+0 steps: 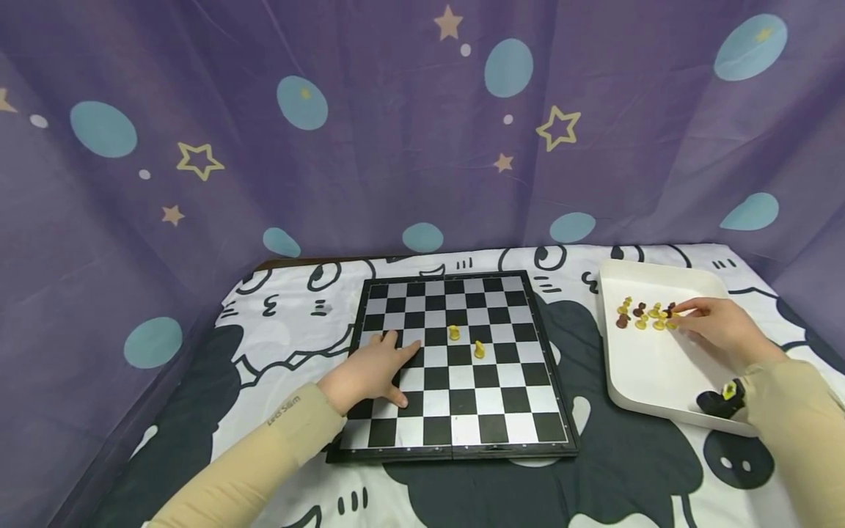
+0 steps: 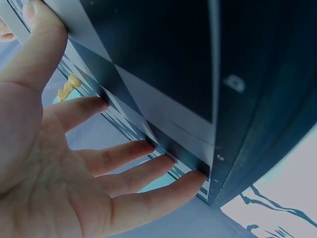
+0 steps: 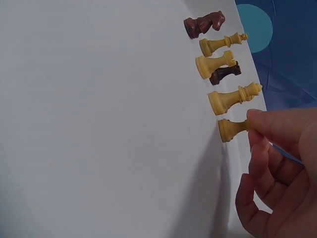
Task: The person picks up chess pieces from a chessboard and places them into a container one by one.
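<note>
My left hand (image 1: 371, 370) rests with spread fingers on the left side of a black-and-white chessboard (image 1: 465, 427). Its fingertips touch the squares in the left wrist view, and nothing is held there. Two yellow chess pieces stand near the board's middle: one (image 1: 454, 333) closer to my fingers, the other (image 1: 479, 350) to its right. Over a white tray (image 1: 643, 374), my right hand (image 1: 722, 326) pinches the top of a yellow chess piece (image 3: 232, 130) between thumb and index finger. Its head is hidden by the fingertips, so its kind is unclear.
Several yellow and dark brown pieces stand in the tray, among them a brown knight (image 3: 203, 24) and a yellow rook (image 3: 214, 64). A patterned cloth (image 1: 502, 491) lies under board and tray. Behind them hangs a purple curtain (image 1: 396, 169).
</note>
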The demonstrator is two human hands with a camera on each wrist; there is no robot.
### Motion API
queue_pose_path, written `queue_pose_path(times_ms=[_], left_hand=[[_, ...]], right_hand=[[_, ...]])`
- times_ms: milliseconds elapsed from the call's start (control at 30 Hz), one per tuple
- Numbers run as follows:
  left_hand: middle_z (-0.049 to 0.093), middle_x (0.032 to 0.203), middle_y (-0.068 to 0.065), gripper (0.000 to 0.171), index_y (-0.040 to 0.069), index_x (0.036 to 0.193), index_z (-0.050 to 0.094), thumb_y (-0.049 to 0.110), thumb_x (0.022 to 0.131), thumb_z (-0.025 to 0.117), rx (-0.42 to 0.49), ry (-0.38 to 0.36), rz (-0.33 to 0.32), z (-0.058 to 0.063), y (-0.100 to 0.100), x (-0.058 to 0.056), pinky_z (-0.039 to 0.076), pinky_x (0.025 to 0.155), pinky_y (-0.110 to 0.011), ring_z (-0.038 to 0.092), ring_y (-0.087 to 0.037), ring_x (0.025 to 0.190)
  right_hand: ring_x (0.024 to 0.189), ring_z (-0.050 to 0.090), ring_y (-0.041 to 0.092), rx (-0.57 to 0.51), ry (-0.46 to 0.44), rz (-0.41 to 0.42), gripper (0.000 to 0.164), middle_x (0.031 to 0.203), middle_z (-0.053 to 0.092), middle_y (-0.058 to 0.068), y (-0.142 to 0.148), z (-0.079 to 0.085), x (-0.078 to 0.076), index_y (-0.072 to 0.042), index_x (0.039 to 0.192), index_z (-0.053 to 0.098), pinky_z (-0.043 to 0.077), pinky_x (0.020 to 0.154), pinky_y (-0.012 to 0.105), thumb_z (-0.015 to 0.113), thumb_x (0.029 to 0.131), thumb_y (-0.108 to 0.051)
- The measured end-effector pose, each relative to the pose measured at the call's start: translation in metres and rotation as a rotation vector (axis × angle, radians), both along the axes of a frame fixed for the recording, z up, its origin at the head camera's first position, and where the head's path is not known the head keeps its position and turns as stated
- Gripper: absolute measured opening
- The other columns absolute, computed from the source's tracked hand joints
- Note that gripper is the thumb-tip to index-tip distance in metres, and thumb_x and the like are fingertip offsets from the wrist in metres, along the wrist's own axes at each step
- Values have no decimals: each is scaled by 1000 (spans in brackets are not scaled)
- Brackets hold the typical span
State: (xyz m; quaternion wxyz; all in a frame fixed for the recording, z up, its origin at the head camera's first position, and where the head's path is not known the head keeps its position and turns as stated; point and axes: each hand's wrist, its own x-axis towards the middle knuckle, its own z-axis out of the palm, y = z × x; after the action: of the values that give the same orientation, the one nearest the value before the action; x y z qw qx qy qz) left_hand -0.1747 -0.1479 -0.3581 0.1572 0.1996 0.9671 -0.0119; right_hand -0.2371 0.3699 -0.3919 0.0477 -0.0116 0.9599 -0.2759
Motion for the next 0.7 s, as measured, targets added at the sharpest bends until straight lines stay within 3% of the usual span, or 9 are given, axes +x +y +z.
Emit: queue_pose_path(times_ms=[700], left_hand=[[42, 134, -27, 95, 14, 146, 38, 41, 66, 81, -12, -7, 5, 6, 3, 2, 47, 93, -49, 43, -43, 121]], right_hand=[[72, 52, 2, -4, 54, 51, 43, 95, 67, 20, -20, 36, -4, 8, 117, 58, 44, 62, 24, 55, 96, -29]])
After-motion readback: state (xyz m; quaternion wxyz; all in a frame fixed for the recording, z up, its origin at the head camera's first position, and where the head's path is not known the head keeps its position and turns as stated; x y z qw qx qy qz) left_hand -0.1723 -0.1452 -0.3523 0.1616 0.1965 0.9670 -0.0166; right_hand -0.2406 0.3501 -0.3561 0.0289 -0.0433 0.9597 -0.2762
